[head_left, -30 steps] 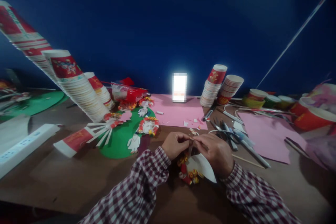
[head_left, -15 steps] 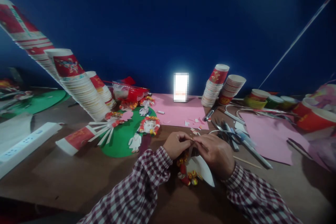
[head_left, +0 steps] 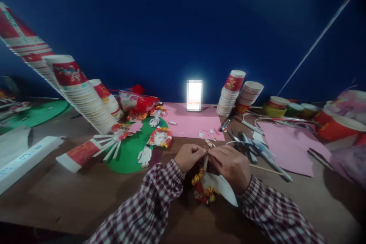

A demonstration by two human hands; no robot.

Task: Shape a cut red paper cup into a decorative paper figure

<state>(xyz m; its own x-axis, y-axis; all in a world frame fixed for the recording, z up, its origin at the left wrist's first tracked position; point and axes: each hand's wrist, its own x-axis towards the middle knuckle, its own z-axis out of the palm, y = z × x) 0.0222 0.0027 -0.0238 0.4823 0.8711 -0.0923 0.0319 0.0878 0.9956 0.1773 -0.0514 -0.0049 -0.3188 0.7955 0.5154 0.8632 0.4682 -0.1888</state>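
In the head view, my left hand (head_left: 188,158) and my right hand (head_left: 231,167) meet fingertip to fingertip above the table. Both are closed in a pinch on the upper end of a narrow pale paper strip (head_left: 205,163). Below them hangs or rests a cut paper cup (head_left: 203,193) whose red and yellow strips are rolled into small curls. A white rounded piece (head_left: 224,188), which looks like part of the same cup, shows under my right hand. My fingers hide the end of the strip.
Left of my hands, a green sheet (head_left: 126,162) carries paper cut-outs and curled-strip pieces, beside a cup with fanned strips (head_left: 81,154). Leaning cup stacks (head_left: 82,97), a power strip (head_left: 27,162), pink paper (head_left: 191,127), scissors (head_left: 246,143) and a bright blurred screen (head_left: 195,95) surround them.
The view has shifted slightly. More of the pale strip shows below my fingertips, and the curled cup beneath has turned a little. Both hands keep their pinch.
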